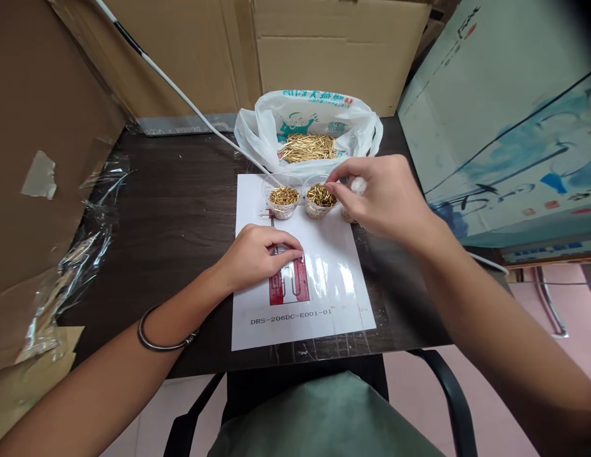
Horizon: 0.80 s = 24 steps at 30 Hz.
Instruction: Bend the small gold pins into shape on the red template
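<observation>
My left hand (257, 257) rests over a printed sheet (340, 311), thumb and forefinger closed near the red part of its picture (301, 287). Anything between those fingertips is too small to make out. At the right side of a clear plastic cup (318, 209) of short gold-coloured metal pins, my right hand (383, 193) holds thumb and forefinger together. What they grip is hidden. A whitish lump (358, 185) shows by its curled fingers. A similar cup (283, 211) of gold pins stands to the left; a third cup (348, 216) is mostly hidden behind my right hand.
Behind the cups, an open white plastic bag (257, 136) holds longer gold pins (309, 147). A white cable (190, 105) slants down toward the cups. Cardboard (333, 57) stands at the back, and a painted panel (518, 139) on the right. The dark table (181, 209) ends near my lap.
</observation>
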Available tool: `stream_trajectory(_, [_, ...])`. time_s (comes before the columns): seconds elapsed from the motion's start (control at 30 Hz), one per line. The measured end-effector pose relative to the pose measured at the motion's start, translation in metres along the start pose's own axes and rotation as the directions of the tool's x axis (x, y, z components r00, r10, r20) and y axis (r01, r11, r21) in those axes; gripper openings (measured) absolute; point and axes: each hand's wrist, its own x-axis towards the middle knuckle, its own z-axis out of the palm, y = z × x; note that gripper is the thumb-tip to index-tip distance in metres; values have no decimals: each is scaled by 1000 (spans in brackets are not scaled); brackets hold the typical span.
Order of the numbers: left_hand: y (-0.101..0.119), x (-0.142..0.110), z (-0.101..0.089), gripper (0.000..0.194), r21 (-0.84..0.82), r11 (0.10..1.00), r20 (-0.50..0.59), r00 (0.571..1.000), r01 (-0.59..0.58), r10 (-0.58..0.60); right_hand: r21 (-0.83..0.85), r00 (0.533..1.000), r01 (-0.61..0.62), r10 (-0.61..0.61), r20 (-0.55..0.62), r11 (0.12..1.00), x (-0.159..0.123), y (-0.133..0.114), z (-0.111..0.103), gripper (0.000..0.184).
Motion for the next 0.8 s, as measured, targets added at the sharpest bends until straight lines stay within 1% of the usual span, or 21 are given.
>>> stream_trajectory(0.07, [0,-1,0,12,3,1000,2,1000,-11,11,54,999,28,-28,-16,998,-16,-8,-4,19])
stream_trajectory(0.13, [0,-2,0,11,-3,1000,12,1000,-14,14,138,997,66,-72,35,988,-30,-12,-2,17])
stream_trajectory(0.27, [0,-3,1,12,1,1000,47,999,16,-16,258,979,61,-108,171,964,-43,-7,21,16])
stream_trajectory(0.4, [1,-3,2,13,32,999,55,998,-6,4,332,961,47,-133,241,942,-42,2,39,17])
stream_trajectory(0.5, [1,-2,3,12,29,999,61,997,-42,40,323,946,58,-155,284,944,-42,7,44,19])
stream_trajectory(0.57, [1,-1,4,10,14,999,27,998,-50,49,280,932,56,-151,329,958,-44,9,45,21])
stream_trajectory(0.67, [1,0,4,9,-4,1000,-41,999,-8,8,235,920,46,-133,369,971,-47,12,47,22])
stream_trajectory(0.73, [2,0,4,8,-15,1000,-37,999,19,-20,239,918,45,-135,372,970,-48,14,48,21])
stream_trajectory(0.8, [3,0,4,7,-24,1000,-20,1000,17,-17,238,920,47,-135,368,970,-49,15,49,20])
